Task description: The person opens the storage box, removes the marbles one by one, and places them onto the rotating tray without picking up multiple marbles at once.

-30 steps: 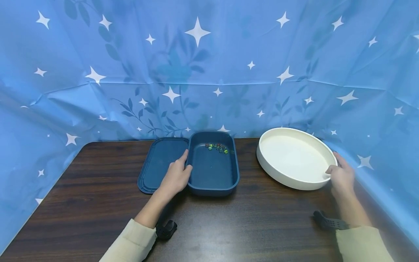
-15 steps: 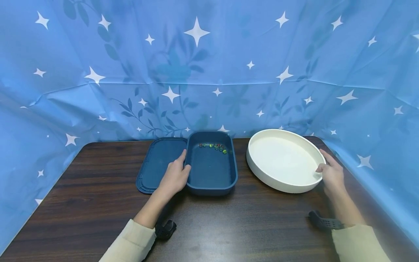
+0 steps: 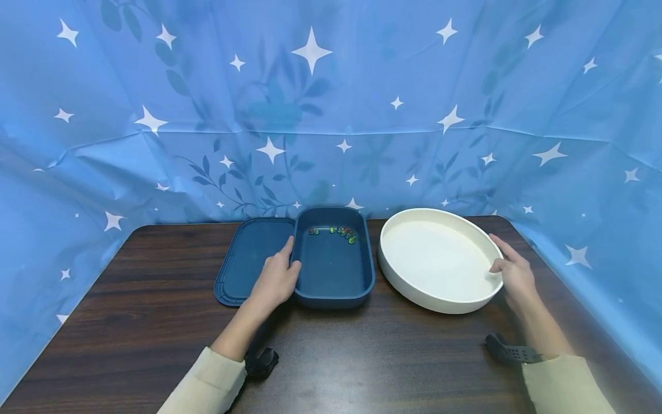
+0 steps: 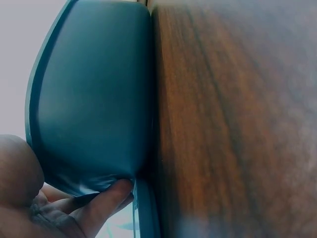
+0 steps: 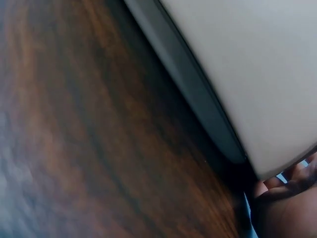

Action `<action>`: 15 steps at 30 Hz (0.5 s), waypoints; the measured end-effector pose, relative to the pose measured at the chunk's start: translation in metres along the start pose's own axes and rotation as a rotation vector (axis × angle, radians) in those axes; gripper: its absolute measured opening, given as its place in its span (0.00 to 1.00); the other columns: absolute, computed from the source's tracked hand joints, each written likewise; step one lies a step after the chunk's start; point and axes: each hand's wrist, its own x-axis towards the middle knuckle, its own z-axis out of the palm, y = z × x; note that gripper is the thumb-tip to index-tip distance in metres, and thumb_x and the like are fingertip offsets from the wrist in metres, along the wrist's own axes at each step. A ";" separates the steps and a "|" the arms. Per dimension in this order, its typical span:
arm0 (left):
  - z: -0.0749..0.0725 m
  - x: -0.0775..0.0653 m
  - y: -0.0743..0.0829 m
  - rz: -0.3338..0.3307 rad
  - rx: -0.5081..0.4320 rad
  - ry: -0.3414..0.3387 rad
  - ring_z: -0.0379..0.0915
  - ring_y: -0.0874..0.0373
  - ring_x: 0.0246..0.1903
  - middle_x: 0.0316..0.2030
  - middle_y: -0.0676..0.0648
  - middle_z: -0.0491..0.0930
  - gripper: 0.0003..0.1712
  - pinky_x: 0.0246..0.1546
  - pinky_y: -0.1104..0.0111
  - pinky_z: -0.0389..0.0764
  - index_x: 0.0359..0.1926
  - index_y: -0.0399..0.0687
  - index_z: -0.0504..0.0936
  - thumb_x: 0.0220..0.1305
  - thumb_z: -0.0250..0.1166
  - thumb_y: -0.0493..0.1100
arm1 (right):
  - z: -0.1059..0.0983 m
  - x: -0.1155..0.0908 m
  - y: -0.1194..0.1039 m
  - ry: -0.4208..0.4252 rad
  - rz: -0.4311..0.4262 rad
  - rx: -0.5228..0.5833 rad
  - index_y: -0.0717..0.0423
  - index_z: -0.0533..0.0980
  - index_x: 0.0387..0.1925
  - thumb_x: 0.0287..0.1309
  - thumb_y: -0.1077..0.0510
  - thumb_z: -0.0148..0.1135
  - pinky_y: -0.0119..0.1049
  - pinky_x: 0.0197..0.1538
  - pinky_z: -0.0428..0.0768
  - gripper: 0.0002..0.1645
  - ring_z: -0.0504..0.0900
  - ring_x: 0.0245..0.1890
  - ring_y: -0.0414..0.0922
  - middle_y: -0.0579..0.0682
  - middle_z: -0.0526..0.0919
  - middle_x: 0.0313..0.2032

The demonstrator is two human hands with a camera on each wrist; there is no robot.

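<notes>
My left hand (image 3: 274, 279) grips the left side of a deep dark-blue rectangular box (image 3: 333, 270), thumb at its rim. In the left wrist view its fingers (image 4: 106, 203) lie against the outer wall of the box. Several small coloured glass marbles (image 3: 345, 232) lie on the box floor near the far end, most right of middle. My right hand (image 3: 517, 282) holds a round white shallow tray (image 3: 439, 253) by its right edge, thumb over the rim. The tray holds nothing visible and stands close beside the box. In the right wrist view my fingers (image 5: 275, 184) are partly hidden behind the tray.
A flat dark-blue lid (image 3: 253, 253) lies left of the box, its right edge partly covered by the box and hand. Everything is at the back of a dark wooden table (image 3: 129, 322). A blue starry cloth (image 3: 331, 144) hangs behind it.
The right hand has moved the white tray leftward and slightly nearer, up to the box. The marbles have rolled a little left inside the box, which has shifted slightly left.
</notes>
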 end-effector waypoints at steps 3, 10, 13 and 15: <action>-0.001 -0.001 0.000 -0.006 0.007 0.004 0.61 0.58 0.10 0.17 0.46 0.72 0.37 0.18 0.67 0.71 0.80 0.44 0.50 0.75 0.49 0.40 | 0.002 0.000 0.001 -0.020 -0.013 0.045 0.39 0.50 0.80 0.59 0.69 0.43 0.15 0.42 0.75 0.49 0.55 0.77 0.60 0.60 0.43 0.80; -0.005 -0.002 0.001 -0.003 0.037 0.024 0.67 0.53 0.15 0.42 0.39 0.80 0.36 0.24 0.62 0.74 0.79 0.43 0.54 0.74 0.52 0.43 | 0.003 0.002 0.006 -0.008 -0.052 0.057 0.41 0.50 0.80 0.67 0.64 0.38 0.14 0.55 0.72 0.41 0.49 0.79 0.60 0.54 0.43 0.81; -0.009 -0.002 0.004 0.025 0.079 0.049 0.82 0.47 0.39 0.64 0.36 0.76 0.36 0.43 0.54 0.83 0.78 0.43 0.57 0.75 0.55 0.46 | 0.004 0.002 0.006 0.005 -0.042 0.053 0.41 0.50 0.80 0.67 0.63 0.39 0.23 0.68 0.68 0.41 0.48 0.79 0.60 0.53 0.42 0.81; -0.013 -0.002 0.009 0.054 0.105 0.062 0.77 0.43 0.59 0.72 0.38 0.68 0.35 0.58 0.48 0.79 0.77 0.44 0.59 0.75 0.55 0.48 | 0.004 0.002 0.006 0.012 -0.032 0.056 0.41 0.50 0.80 0.68 0.63 0.39 0.34 0.75 0.63 0.41 0.48 0.79 0.61 0.52 0.42 0.81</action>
